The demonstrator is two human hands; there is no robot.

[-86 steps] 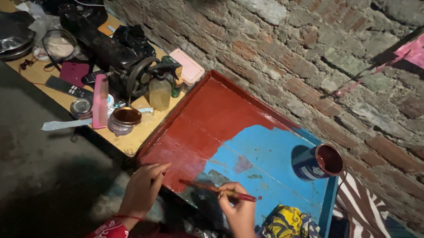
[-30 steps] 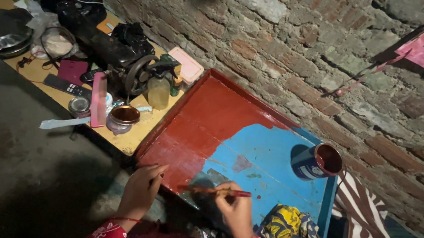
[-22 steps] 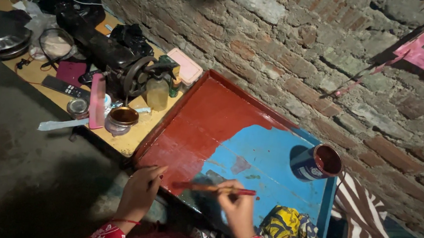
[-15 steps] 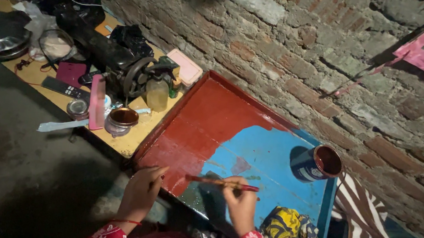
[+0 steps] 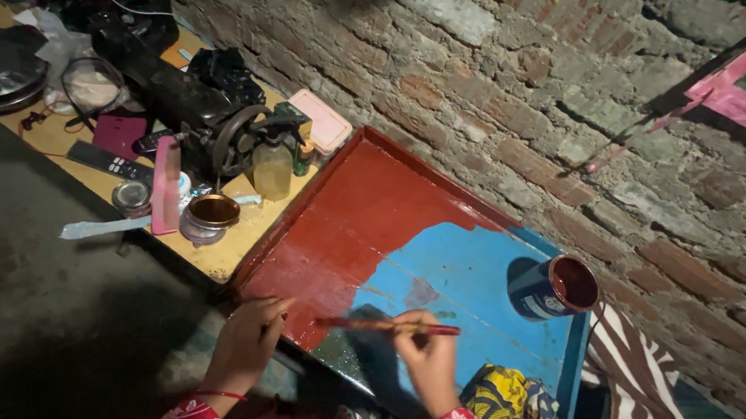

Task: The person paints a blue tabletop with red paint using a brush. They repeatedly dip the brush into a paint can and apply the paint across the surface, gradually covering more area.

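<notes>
Half red, half blue tabletop [image 5: 473, 267]

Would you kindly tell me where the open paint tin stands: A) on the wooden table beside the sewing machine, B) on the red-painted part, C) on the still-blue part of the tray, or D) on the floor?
C: the round open paint tin stands on the blue, unpainted part of the flat rimmed tray.

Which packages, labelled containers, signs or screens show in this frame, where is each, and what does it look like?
Paint can: on the blue part of the tray, near the brick wall; round, open, dark blue side with a pale label, red-brown paint inside.
Flat box: on the wooden table by the wall; pale pink, rounded corners.
Bottle: beside the sewing machine; clear, yellowish liquid.
No signs or screens.
</notes>
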